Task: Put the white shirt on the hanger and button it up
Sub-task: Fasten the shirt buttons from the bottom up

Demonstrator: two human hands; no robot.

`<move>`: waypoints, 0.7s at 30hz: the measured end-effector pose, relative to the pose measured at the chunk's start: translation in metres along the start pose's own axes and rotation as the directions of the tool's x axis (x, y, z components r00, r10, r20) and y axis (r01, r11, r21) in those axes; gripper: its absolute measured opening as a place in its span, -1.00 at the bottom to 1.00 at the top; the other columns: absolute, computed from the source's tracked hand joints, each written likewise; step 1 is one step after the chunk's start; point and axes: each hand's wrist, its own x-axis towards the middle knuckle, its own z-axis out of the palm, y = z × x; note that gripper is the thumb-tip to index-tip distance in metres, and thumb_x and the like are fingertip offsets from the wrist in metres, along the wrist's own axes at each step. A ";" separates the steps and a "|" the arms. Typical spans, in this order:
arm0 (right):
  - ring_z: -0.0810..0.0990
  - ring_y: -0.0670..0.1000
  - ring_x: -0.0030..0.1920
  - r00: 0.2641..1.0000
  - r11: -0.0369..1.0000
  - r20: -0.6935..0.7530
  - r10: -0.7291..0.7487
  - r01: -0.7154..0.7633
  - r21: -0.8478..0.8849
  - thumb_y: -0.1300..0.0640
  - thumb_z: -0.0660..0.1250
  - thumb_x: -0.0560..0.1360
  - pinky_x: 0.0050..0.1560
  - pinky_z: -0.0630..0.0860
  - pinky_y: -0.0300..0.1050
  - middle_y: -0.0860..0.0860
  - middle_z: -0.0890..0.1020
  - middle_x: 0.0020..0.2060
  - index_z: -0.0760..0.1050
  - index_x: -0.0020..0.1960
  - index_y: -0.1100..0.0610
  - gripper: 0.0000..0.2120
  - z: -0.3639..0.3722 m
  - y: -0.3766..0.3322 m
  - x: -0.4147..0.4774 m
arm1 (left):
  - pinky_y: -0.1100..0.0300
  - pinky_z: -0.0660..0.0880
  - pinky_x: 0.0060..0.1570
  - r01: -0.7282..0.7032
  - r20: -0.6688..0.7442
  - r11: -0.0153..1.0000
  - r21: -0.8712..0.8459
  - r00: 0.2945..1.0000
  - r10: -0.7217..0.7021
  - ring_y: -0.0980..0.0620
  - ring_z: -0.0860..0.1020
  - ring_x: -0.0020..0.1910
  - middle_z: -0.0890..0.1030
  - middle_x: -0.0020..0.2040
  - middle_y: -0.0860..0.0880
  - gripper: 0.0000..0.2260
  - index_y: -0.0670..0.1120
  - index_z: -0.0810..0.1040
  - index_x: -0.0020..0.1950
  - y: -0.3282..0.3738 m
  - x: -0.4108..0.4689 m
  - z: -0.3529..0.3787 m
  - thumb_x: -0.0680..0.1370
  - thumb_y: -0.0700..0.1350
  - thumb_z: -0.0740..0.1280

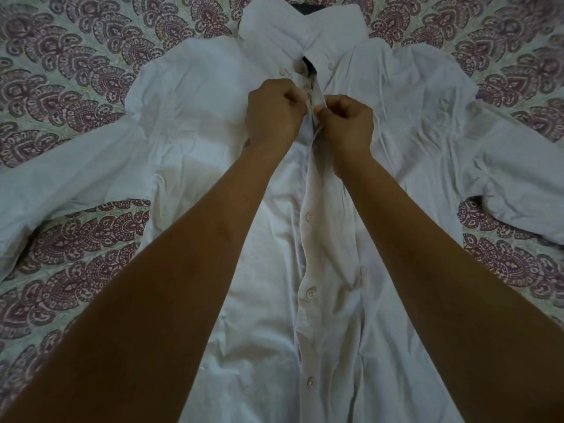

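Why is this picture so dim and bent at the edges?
Head view: weak, bluish light, the white button-up shirt looks grey-blue; the wide-angle lens bows the maroon-patterned bedspread near the edges; left hand and right hand are sharp, no glare.

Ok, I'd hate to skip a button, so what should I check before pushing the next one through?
1. Lower buttons on the white shirt fastened: ok, three visibly closed.
2. Left hand pinches one placket edge: ok.
3. Right hand pinches the other edge: ok.
4. Button aligned with its hole: cannot tell, fingers hide it.
5. Collar button fastened: not ok, the neck gapes beside it.
6. Hanger inside: cannot tell, only a dark shape shows in the neck opening.
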 end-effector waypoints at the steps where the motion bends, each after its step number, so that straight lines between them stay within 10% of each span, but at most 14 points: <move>1: 0.63 0.05 -0.21 1.000 1.000 0.000 -0.002 0.002 0.003 0.27 0.32 0.43 -0.02 0.60 0.07 -0.01 0.62 -0.34 0.55 -0.29 0.02 -0.80 0.000 -0.001 0.000 | 0.45 0.48 -0.17 0.053 0.013 0.997 -0.052 0.999 -0.052 0.09 0.61 -0.19 0.67 -0.18 -0.01 -0.89 -0.12 0.66 -0.15 0.001 0.002 0.000 0.45 -0.22 0.33; 5: 0.60 0.00 -0.26 0.999 0.999 -0.022 0.030 -0.029 0.021 0.26 0.34 0.44 -0.06 0.61 0.00 -0.03 0.59 -0.38 0.53 -0.30 0.03 -0.80 0.003 -0.004 -0.004 | 0.05 0.61 -0.06 0.267 0.132 0.922 -0.280 0.962 -0.238 -0.07 0.66 -0.19 0.67 -0.25 -0.10 -0.88 -0.10 0.64 -0.28 0.006 0.004 -0.003 0.43 -0.25 0.38; 15: 0.66 0.09 -0.12 0.998 0.996 0.002 0.059 -0.059 0.072 0.21 0.33 0.43 0.05 0.58 0.08 0.12 0.68 -0.20 0.63 -0.08 0.23 -0.86 0.009 0.006 -0.009 | 0.08 0.60 -0.03 0.292 0.136 0.928 -0.233 0.954 -0.266 -0.06 0.66 -0.16 0.68 -0.22 -0.10 -0.89 -0.08 0.62 -0.28 0.002 0.000 -0.004 0.43 -0.24 0.38; 21: 0.39 0.07 -0.41 0.979 0.960 0.025 0.201 -0.202 0.194 0.13 0.21 0.52 -0.31 0.36 -0.08 0.10 0.42 -0.49 0.41 -0.41 0.17 -0.67 0.007 0.000 -0.005 | 0.23 0.61 -0.24 0.323 0.199 0.879 -0.352 0.943 -0.267 0.14 0.55 -0.46 0.61 -0.35 -0.05 -0.79 -0.06 0.55 -0.32 -0.002 -0.002 -0.006 0.46 -0.31 0.33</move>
